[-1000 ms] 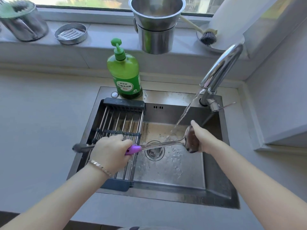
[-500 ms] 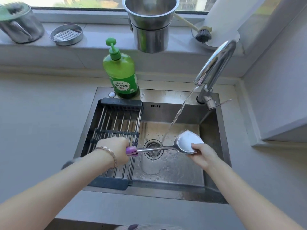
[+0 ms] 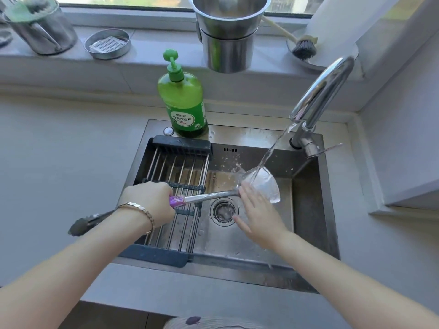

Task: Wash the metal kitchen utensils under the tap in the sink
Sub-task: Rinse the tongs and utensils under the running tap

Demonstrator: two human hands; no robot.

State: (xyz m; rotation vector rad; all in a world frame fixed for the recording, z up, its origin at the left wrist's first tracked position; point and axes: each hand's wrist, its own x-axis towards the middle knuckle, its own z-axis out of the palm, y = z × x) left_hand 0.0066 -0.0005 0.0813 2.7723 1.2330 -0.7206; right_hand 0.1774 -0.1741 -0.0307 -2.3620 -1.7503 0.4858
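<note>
**Rinsing step, head view.** The left hand (image 3: pixel 149 203) is clamped round the handle of the metal spatula (image 3: pixel 209 196) at centre left of the frame, just beside the purple collar. The dark handle end projects past the wrist toward the lower left, over the bench (image 3: pixel 59 150). The shaft runs rightward across the drying rack (image 3: pixel 175 172) and above the drain (image 3: pixel 223 211). The blade (image 3: pixel 264 184) is tilted up at centre right, inside the sink (image 3: pixel 308 203). The water stream (image 3: pixel 273 148) from the tap (image 3: pixel 320 91) strikes the upper face of the blade and sheets over it. The right hand (image 3: pixel 259 219) has its fingers straight and spread and grips nothing; its fingertips rest against the near edge of the blade, where blade meets shaft. A green soap bottle (image 3: pixel 183 103) stands on the sink's rear rim, upper centre, apart from both hands.

**Judgement.** The step in hand is the rinse-and-rub of this one utensil, and it appears well under way, since the blade is fully wetted. The next move probably calls for one of two things:

- the right hand slides over the wet face, or
- the left wrist rolls the handle so that the hidden underside meets the stream.

A wet handle demands a firm grip, and a steeply tilted blade may throw spray over the rim.
</note>
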